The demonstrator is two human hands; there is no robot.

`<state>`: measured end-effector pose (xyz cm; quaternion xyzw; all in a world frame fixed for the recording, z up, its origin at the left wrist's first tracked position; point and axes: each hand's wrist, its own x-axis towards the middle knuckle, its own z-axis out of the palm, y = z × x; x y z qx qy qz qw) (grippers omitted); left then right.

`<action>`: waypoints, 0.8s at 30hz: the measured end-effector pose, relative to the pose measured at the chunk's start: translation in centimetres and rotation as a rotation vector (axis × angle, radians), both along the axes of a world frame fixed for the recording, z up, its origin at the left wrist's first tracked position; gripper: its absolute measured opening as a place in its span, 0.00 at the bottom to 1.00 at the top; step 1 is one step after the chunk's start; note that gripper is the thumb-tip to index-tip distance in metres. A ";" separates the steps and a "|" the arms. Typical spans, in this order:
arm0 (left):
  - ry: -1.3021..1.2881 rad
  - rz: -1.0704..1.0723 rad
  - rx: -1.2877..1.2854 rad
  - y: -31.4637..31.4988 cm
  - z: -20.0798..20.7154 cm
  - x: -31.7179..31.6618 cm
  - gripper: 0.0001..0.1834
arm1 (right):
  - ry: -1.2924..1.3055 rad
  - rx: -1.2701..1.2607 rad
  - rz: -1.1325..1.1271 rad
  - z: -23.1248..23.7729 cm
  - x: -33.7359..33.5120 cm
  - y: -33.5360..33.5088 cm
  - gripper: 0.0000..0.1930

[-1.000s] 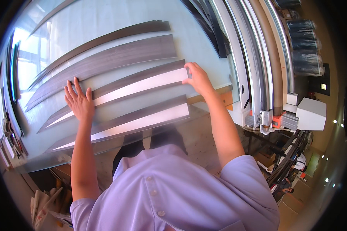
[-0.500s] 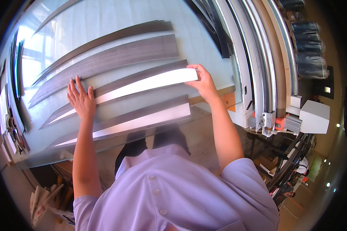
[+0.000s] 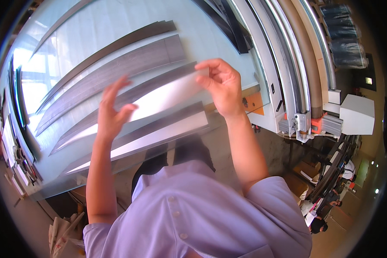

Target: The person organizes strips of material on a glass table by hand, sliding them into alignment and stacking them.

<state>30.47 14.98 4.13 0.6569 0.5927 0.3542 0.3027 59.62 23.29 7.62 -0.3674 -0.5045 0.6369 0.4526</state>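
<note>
A white tapered strip (image 3: pixel 161 96) runs diagonally over a dark grey strip (image 3: pixel 150 84) on the glass-topped table. Its wide right end is blurred. By that end is my right hand (image 3: pixel 224 86), thumb and forefinger spread apart with a gap between them. My left hand (image 3: pixel 112 112) is raised over the strip's left part, fingers apart and blurred, holding nothing. Nearer my body lies another grey strip with a white tapered piece (image 3: pixel 167 131) on it, partly hidden by my left forearm.
Farther back lie a wide grey strip (image 3: pixel 137 58) and a stack of narrow dark strips (image 3: pixel 129 41). Black profiles (image 3: pixel 228 30) rest at the far right. A machine with long rails (image 3: pixel 284 56) flanks the right side. Tools (image 3: pixel 21 159) lie along the left edge.
My left hand has lifted off the strips. My right hand's pinch on the white strip's end has loosened, and its fingers have spread. The view has shifted slightly.
</note>
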 end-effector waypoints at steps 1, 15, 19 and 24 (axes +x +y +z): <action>-0.140 -0.064 -0.139 0.9 1.4 1.5 0.28 | 0.014 -0.018 -0.008 -0.1 0.0 0.6 0.09; 0.191 -0.260 -0.814 9.1 -5.0 7.1 0.18 | -0.958 0.482 0.048 -14.4 6.6 4.7 0.13; 0.281 -0.222 -0.812 9.9 -6.6 7.4 0.17 | -0.944 0.442 0.047 -15.0 6.9 4.6 0.15; 0.117 -0.180 -0.901 10.0 -6.0 7.5 0.16 | -0.933 0.365 0.061 -14.1 6.7 4.4 0.17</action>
